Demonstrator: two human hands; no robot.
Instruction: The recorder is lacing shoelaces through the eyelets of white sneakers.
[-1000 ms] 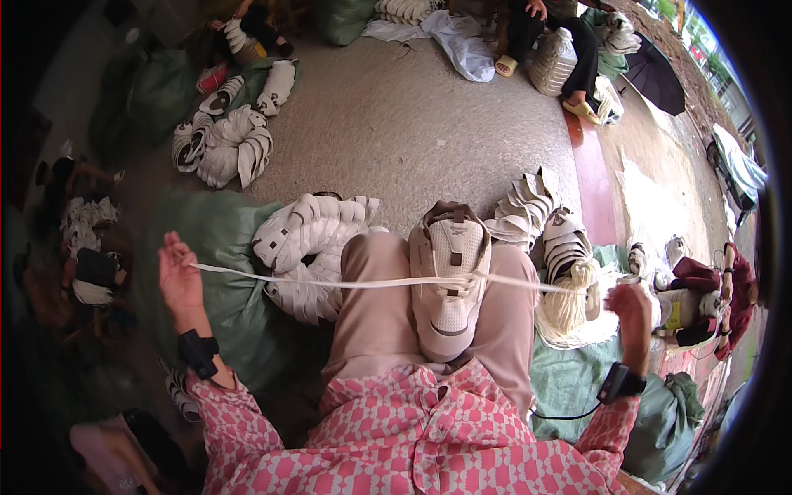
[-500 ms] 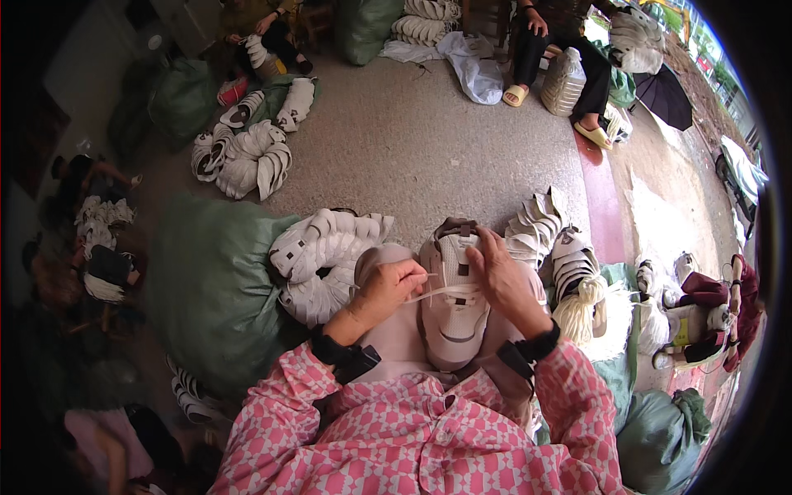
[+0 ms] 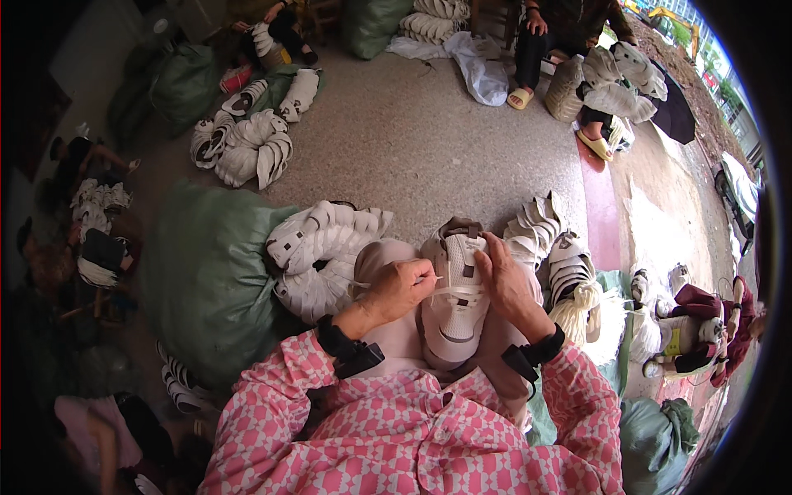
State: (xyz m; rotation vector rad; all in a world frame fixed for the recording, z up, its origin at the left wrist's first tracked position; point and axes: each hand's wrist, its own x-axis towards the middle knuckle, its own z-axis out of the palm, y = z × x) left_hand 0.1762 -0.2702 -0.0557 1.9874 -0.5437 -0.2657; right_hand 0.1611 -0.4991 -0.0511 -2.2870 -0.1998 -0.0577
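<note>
A white and grey shoe upper (image 3: 450,326) lies across my lap, its toe toward me and its brown collar away from me. A pale shoelace (image 3: 458,291) crosses its front opening. My left hand (image 3: 399,287) is closed in a pinch at the upper's left edge, with a thin lace end sticking out between thumb and forefinger. My right hand (image 3: 510,279) grips the upper's right side, fingers bent over the eyelet edge beside the tongue. Part of the lace is hidden behind my left fingers.
Stacked shoe uppers (image 3: 326,256) lie left of my knees beside a large green sack (image 3: 214,280). More uppers (image 3: 573,264) and a bundle of white laces (image 3: 582,309) are at my right. Other people sit around with further stacks; a green bag (image 3: 656,437) stands at lower right.
My left hand has shifted slightly right, closer to the upper, and the lace lies nearer across it. At the back right, a bundle of uppers has come lower, before the seated person's leg.
</note>
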